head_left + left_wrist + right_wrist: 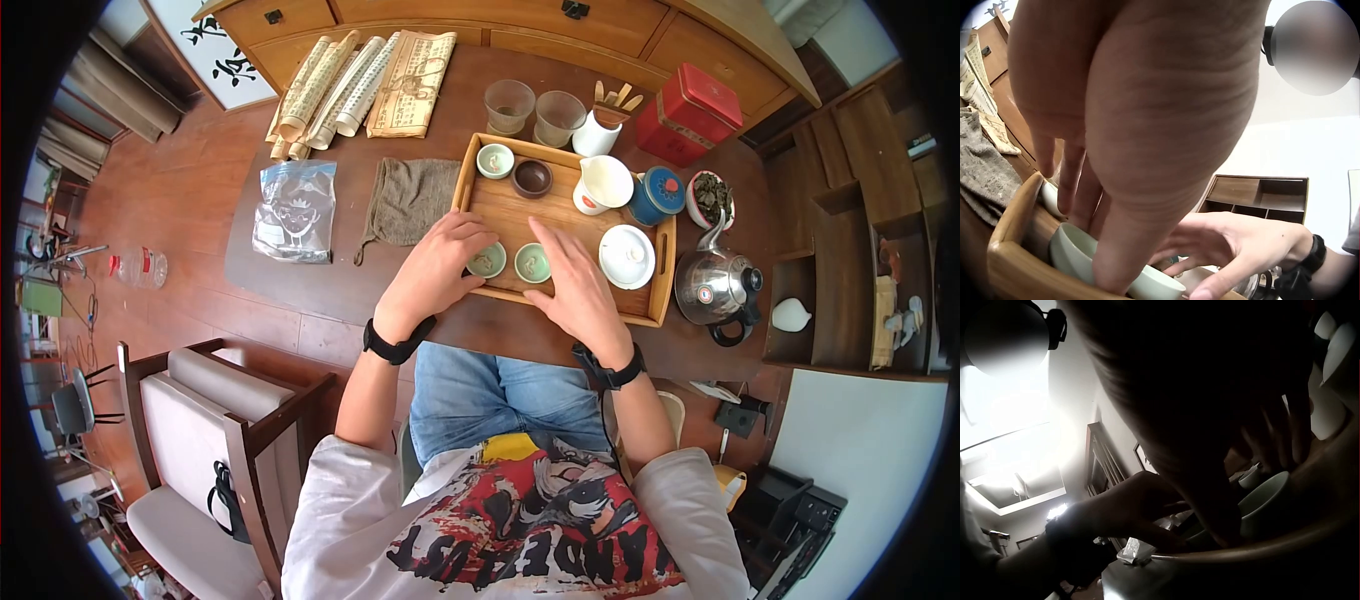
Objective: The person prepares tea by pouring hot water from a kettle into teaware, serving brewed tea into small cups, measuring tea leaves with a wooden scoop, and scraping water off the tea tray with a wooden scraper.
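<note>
Left hand (437, 262): arched at the left green cup (487, 262), thumb on the near side, fingers on the far side; whether they pinch it, I cannot tell.
Right hand (577, 285): thumb and fingers apart, spread around the right green cup (533, 264); any contact is too hidden to judge.
Key relation: the two cups sit side by side between the hands, a small gap between them, each nearest the hand on its own side.
Long axis: none, as both are round and upright; their row runs left to right, just inside the near edge of the tray (515, 211).
Elsewhere in the tray: a third green cup (495, 161) and a dark cup (532, 179) toward the far left; a white pitcher (604, 185) and blue canister (657, 196) far right; a white lidded bowl (627, 257) right of the right hand.
Around it on the bench (350, 190): a grey cloth (412, 200) left, a steel kettle (708, 287) right.
</note>
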`<action>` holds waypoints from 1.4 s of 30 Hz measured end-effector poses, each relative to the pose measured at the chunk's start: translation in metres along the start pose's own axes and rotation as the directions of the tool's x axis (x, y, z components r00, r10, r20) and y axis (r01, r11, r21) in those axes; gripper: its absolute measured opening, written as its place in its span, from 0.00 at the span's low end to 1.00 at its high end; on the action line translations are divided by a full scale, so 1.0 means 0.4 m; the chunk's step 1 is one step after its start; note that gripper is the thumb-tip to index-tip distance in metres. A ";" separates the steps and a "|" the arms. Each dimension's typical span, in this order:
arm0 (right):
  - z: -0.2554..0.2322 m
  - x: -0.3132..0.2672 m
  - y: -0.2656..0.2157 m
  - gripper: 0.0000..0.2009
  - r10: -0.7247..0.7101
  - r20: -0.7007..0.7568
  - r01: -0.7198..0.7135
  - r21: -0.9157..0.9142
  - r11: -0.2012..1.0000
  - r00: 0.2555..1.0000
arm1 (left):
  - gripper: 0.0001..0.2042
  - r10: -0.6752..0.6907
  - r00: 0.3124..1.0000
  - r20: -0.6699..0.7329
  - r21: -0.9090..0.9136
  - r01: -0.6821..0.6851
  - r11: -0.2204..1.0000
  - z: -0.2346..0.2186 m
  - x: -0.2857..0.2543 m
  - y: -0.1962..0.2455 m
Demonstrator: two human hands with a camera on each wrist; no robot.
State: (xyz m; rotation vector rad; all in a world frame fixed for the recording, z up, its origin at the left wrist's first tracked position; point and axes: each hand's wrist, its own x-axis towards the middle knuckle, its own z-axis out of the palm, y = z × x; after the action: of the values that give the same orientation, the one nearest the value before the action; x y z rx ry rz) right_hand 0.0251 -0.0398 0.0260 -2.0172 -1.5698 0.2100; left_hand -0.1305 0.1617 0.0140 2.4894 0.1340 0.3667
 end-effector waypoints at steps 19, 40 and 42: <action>0.018 0.005 0.023 0.44 0.164 0.098 -0.167 0.027 0.986 0.982 | 0.30 -0.013 1.000 -0.022 0.093 0.015 0.996 0.013 0.006 0.016; 0.032 0.001 0.016 0.37 0.182 0.018 -0.183 0.051 0.982 0.983 | 0.30 -0.063 0.997 -0.034 0.048 0.065 0.997 0.019 0.002 0.016; 0.032 0.001 0.019 0.37 0.184 0.024 -0.185 0.056 0.981 0.983 | 0.30 -0.063 0.997 -0.044 0.044 0.065 0.997 0.024 -0.001 0.014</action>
State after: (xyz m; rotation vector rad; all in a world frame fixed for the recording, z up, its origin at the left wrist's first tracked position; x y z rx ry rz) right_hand 0.0260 -0.0361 0.0114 -2.1209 -1.3711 0.3423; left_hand -0.1279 0.1519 0.0098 2.5161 0.2415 0.3938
